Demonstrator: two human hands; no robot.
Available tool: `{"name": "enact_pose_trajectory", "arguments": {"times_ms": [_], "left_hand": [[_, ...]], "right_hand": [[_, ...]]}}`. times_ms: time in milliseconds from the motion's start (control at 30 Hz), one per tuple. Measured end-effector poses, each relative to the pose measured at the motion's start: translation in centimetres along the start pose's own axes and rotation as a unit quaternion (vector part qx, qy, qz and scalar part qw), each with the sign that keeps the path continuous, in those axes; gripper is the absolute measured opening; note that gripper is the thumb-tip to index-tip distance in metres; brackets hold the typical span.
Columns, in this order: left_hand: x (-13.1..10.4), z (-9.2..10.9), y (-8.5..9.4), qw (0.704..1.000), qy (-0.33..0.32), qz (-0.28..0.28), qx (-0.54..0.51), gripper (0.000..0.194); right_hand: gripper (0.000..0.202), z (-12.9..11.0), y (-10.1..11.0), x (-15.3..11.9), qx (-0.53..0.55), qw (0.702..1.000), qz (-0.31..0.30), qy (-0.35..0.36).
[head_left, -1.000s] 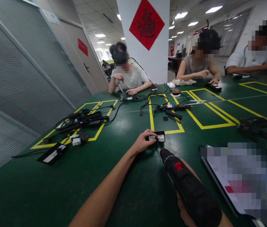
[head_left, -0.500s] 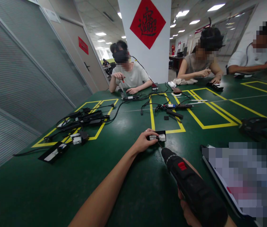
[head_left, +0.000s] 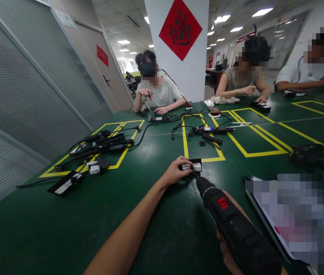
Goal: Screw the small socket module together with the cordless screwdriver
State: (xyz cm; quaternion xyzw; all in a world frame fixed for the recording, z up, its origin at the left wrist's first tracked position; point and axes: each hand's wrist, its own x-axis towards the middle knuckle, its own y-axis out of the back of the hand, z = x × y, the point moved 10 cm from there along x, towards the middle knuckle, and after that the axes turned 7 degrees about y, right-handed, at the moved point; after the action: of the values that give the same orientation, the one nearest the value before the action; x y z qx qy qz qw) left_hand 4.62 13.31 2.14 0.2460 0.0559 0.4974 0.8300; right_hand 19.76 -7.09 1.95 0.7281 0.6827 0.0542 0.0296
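- Head view: green table (head_left: 176,233), with the wearer's two hands at work near its middle.
- Left hand (head_left: 176,171): thumb and fingers pinching a small black-and-white part (head_left: 197,167), its forearm reaching in from the near edge.
- Part: lying on the table just beyond the drill's nose, a white block set against a black plate, near the closest line of yellow tape (head_left: 212,159).
- Right hand (head_left: 228,255): wrapped around the black power drill (head_left: 236,225), partly hidden beneath it; trigger finger cannot be made out.
- Drill: red switch on top, its thin bit (head_left: 195,174) slanting far and left to the part; whether the tip touches the part cannot be told.
- Left: a black plate with a white strip (head_left: 64,185), a white box (head_left: 93,167) and a heap of black cables (head_left: 107,144).
- Right: a tablet (head_left: 267,219), its screen mostly obscured; beyond it, a black device (head_left: 308,154).
- Far: a short black bar (head_left: 212,139) inside taped lines; three seated co-workers along the far side.
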Motion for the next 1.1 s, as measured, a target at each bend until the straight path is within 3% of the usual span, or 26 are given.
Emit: {"name": "enact_pose_trajectory", "arguments": {"times_ms": [100, 233, 400, 600, 700, 867, 1100], "left_hand": [[0.0, 0.1, 0.1, 1.000, -0.001, 0.004, -0.002, 0.024], [-0.1, 0.2, 0.1, 1.000, -0.006, 0.003, -0.003, 0.024], [-0.1, 0.1, 0.1, 1.000, -0.005, 0.004, -0.001, 0.024], [0.0, 0.0, 0.0, 1.000, 0.002, -0.001, 0.000, 0.023], [0.0, 0.1, 0.0, 1.000, -0.001, -0.005, -0.002, 0.023], [0.0, 0.1, 0.0, 1.000, 0.003, -0.005, -0.009, 0.023], [0.0, 0.0, 0.0, 1.000, 0.001, -0.003, -0.021, 0.023]], "right_hand": [[0.054, 0.8, -0.5, 0.3, 0.062, 0.994, -0.011, -0.088], [0.051, 0.7, -0.8, 0.6, 0.084, 0.988, -0.014, -0.127], [0.049, 0.5, -0.7, 0.4, 0.073, 0.990, -0.009, -0.123], [0.092, -1.4, -0.6, 0.3, -0.081, 0.994, -0.056, -0.056], [0.088, -1.3, -0.7, 0.3, -0.078, 0.992, -0.067, -0.073], [0.061, -0.5, -0.8, 0.3, -0.015, 0.989, -0.058, -0.136], [0.080, -0.9, -0.9, 0.1, -0.027, 0.992, -0.066, -0.102]]}}
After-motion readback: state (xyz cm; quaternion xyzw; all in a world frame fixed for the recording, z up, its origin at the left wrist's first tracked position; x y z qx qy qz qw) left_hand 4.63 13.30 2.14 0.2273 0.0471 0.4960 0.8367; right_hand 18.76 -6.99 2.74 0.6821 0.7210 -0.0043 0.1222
